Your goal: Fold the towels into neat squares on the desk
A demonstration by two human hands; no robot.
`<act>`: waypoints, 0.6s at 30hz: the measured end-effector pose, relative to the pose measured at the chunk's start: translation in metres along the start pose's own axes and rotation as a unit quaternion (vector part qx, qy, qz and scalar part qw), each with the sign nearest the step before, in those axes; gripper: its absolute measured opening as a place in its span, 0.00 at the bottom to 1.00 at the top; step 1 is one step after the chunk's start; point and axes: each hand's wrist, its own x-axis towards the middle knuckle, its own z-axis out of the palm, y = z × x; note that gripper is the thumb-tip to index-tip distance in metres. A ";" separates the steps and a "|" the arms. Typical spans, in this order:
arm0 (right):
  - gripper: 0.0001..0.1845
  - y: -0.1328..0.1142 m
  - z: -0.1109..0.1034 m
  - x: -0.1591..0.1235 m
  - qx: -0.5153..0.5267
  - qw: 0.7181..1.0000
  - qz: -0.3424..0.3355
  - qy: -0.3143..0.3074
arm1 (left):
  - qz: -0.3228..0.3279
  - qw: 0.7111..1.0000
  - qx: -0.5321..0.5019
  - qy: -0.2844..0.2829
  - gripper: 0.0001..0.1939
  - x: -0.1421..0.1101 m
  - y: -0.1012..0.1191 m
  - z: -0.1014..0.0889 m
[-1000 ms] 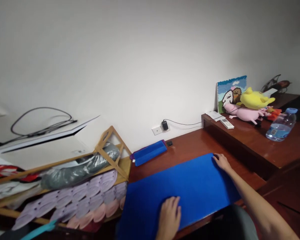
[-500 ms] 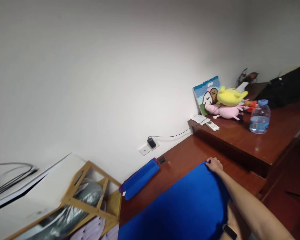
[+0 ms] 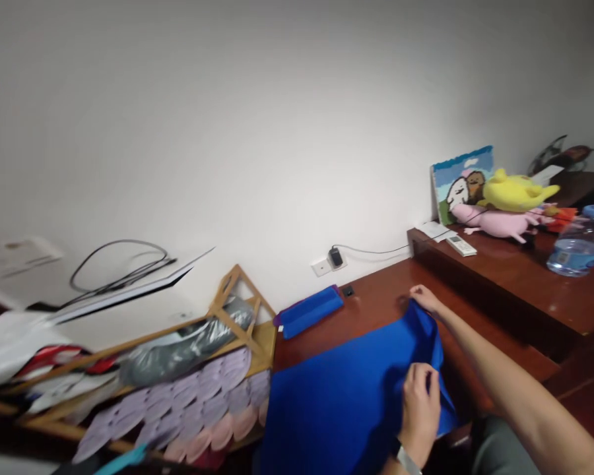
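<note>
Blue cloth [image 3: 334, 396] has lifted, 1 corner between right fingers [image 3: 418, 291].

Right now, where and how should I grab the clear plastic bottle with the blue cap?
Grip the clear plastic bottle round its body, below the tapering shoulder, probably from the near side: it stands upright, with the pink plush toy lying to its left.

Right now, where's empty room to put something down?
Bare reddish-brown wooden desk lies between the folded blue cloth, the white wall and the large blue cloth. The raised brown wooden top is free between the white remote, clear plastic bottle and front edge. It's crowded by the yellow plush toy, pink plush toy and tan wooden rack.
</note>
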 end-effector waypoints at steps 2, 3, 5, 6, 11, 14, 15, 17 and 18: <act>0.13 -0.027 0.024 -0.004 0.016 0.998 -0.016 -0.062 | -0.023 0.996 -0.041 0.071 0.11 -0.016 -0.005 -0.043; 0.13 -0.041 0.040 -0.007 0.021 0.995 -0.026 -0.091 | -0.031 0.993 -0.053 0.101 0.13 -0.025 -0.009 -0.063; 0.13 -0.072 0.079 -0.014 0.023 0.987 -0.052 -0.148 | -0.044 0.986 -0.063 0.147 0.19 -0.047 -0.023 -0.101; 0.12 -0.087 0.101 -0.020 0.019 0.982 -0.068 -0.174 | -0.053 0.983 -0.062 0.168 0.22 -0.060 -0.031 -0.119; 0.12 -0.157 0.227 -0.062 -0.029 0.946 -0.142 -0.289 | -0.144 0.953 -0.041 0.264 0.26 -0.127 -0.081 -0.183; 0.12 -0.180 0.301 -0.093 -0.077 0.918 -0.178 -0.345 | -0.218 0.924 -0.017 0.314 0.28 -0.169 -0.117 -0.205; 0.11 -0.185 0.324 -0.104 -0.096 0.908 -0.190 -0.361 | -0.245 0.912 -0.004 0.329 0.28 -0.183 -0.131 -0.210; 0.08 -0.187 0.363 -0.125 -0.135 0.888 -0.214 -0.384 | -0.291 0.887 0.037 0.358 0.26 -0.212 -0.159 -0.217; 0.08 -0.186 0.380 -0.136 -0.154 0.879 -0.226 -0.390 | -0.304 0.876 0.068 0.369 0.24 -0.226 -0.173 -0.219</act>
